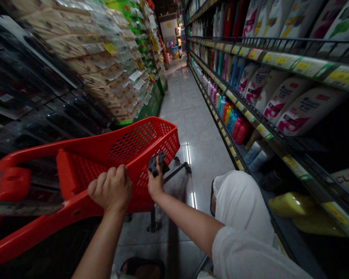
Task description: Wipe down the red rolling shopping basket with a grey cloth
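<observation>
A red plastic shopping cart (93, 141) stands at an angle before me, with perforated sides and no goods visible in the part of its basket that shows. My left hand (113, 188) is closed over the cart's near side rim, knuckles up. Beside the cart's near wall, my right hand (156, 182) grips a bunched dark grey cloth (157, 163), its thumb pointing up along it. Part of the cloth is hidden by the fingers. Whether that hand also touches the cart, I cannot tell.
On the right, shelves (267, 133) hold shampoo bottles (305, 112) and other colourful bottles (240, 128), with yellow price tags along the edges. Stacked tissue packs (104, 73) line the left. A grey tiled aisle (202, 120) runs ahead. My white-clothed knee (241, 201) is close to the lower shelf.
</observation>
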Available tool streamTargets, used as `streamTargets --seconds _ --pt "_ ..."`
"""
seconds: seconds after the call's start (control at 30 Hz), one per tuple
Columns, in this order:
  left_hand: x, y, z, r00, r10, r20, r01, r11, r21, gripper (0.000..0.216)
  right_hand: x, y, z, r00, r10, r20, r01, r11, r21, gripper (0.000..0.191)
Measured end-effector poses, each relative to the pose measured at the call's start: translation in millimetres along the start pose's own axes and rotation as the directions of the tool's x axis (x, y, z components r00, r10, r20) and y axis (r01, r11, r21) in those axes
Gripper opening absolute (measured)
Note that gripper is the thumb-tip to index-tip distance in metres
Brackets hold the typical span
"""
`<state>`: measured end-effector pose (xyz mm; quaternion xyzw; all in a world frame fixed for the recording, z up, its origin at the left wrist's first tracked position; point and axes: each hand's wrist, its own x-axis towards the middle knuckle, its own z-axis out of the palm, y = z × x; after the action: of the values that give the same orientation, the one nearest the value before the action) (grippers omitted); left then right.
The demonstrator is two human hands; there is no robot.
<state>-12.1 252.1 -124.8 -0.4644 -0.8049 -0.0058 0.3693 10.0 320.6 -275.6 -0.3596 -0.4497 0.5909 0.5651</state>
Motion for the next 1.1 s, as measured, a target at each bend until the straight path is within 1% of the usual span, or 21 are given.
streamTargets --seconds 0.07,0.1,0.17,0.2,0.27,0.37,0.43,0.5,0.57,0.7,0.77,0.83,0.9,0.97,1.03,1.1 --pt "1 1 -2 1.000 -0.015 0.019 0.016 0.999 -0.028 0.020 29 -12 -5 0.998 -0.051 -0.031 0.050 0.999 -0.018 0.062" --pt "1 2 -3 0.999 -0.019 0.027 0.020 0.999 -0.040 0.020 43 -14 -8 0.996 -0.052 -0.070 0.050 0.998 -0.029 0.062" --pt "1 3 -4 0.999 -0.021 0.036 0.023 0.998 -0.058 0.019 60 -10 -15 0.992 -0.013 -0.129 0.008 0.999 -0.038 0.063" --pt "1 3 -4 0.999 -0.022 0.036 0.024 0.998 -0.059 0.019 61 -5 -17 0.989 0.015 -0.144 -0.021 0.999 -0.039 0.064" --pt "0 3 -3 0.999 -0.022 0.034 0.023 0.998 -0.052 0.019 46 11 -19 0.988 0.070 -0.135 -0.076 0.997 -0.034 0.066" --pt "-2 1 -1 1.000 -0.013 0.029 0.014 1.000 -0.023 0.021 3 32 -15 0.990 0.115 -0.079 -0.117 0.993 -0.023 0.068" --pt "-3 0 1 1.000 0.002 0.023 -0.002 1.000 -0.001 0.023 -18 35 -10 0.994 0.099 -0.040 -0.100 0.995 -0.011 0.067" --pt "-5 -2 1 1.000 0.014 0.011 -0.015 1.000 0.020 0.024 -18 29 -6 0.999 0.046 -0.023 -0.046 0.999 -0.002 0.065" --pt "-5 -3 1 1.000 0.024 -0.006 -0.024 0.999 0.040 0.024 5 18 -6 0.999 -0.019 -0.049 0.019 1.000 0.001 0.062" --pt "-5 -4 2 0.999 0.038 -0.023 -0.036 0.997 0.062 0.024 88 0 -20 0.981 -0.108 -0.163 0.112 0.994 0.012 0.061" --pt "-5 -5 3 0.999 0.041 -0.015 -0.040 0.998 0.048 0.023 126 0 -32 0.969 -0.095 -0.226 0.113 0.991 0.068 0.062" --pt "-5 -6 3 0.999 0.038 -0.004 -0.038 0.999 0.021 0.023 151 8 -45 0.970 -0.015 -0.242 0.056 0.985 0.163 0.063" --pt "-4 -6 4 1.000 0.022 0.007 -0.022 1.000 -0.011 0.024 161 19 -55 0.971 0.052 -0.233 0.000 0.976 0.217 0.062" --pt "-4 -5 5 1.000 -0.011 0.018 0.011 0.999 -0.035 0.024 157 30 -60 0.971 0.088 -0.224 -0.035 0.972 0.232 0.062" --pt "-3 -3 6 0.999 -0.036 0.034 0.037 0.998 -0.052 0.025 141 40 -59 0.968 0.120 -0.218 -0.064 0.966 0.249 0.061" --pt "-2 -1 7 0.998 -0.045 0.047 0.048 0.997 -0.062 0.025 116 45 -53 0.966 0.147 -0.212 -0.088 0.960 0.264 0.060"
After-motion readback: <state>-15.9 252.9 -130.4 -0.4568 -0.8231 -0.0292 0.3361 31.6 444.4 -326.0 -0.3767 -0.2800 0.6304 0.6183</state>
